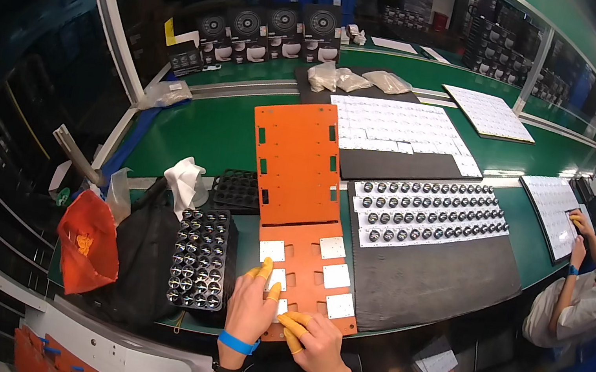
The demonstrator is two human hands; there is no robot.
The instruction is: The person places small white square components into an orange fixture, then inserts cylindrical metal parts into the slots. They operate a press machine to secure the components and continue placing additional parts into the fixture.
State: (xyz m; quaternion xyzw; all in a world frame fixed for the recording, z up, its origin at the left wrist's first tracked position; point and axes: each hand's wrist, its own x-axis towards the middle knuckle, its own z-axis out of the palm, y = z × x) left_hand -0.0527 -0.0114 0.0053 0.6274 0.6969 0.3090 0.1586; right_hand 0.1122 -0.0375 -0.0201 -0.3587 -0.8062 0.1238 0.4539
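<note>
An orange hinged fixture board [294, 161] lies unfolded on the bench, its far leaf flat and pierced with slots. On the near leaf, white square plates [335, 275] sit in two columns. My left hand [250, 307], with yellow finger cots, reaches over the left column. Its fingers are apart, with fingertips on or just above a white plate [277, 279]. At the near-left plate [282, 307], my right hand [316, 343] has its yellow-covered fingertips drawn together by the edge. Whatever they pinch is too small to make out, and the hands partly cover this plate.
A black tray of shiny round parts [201, 261] stands left, near an orange bag [89, 241]. On the right, a black foam mat [432, 281] bears a white sheet with rows of round black parts [429, 209]. A co-worker [590, 293] handles a white panel [548, 214] farther right.
</note>
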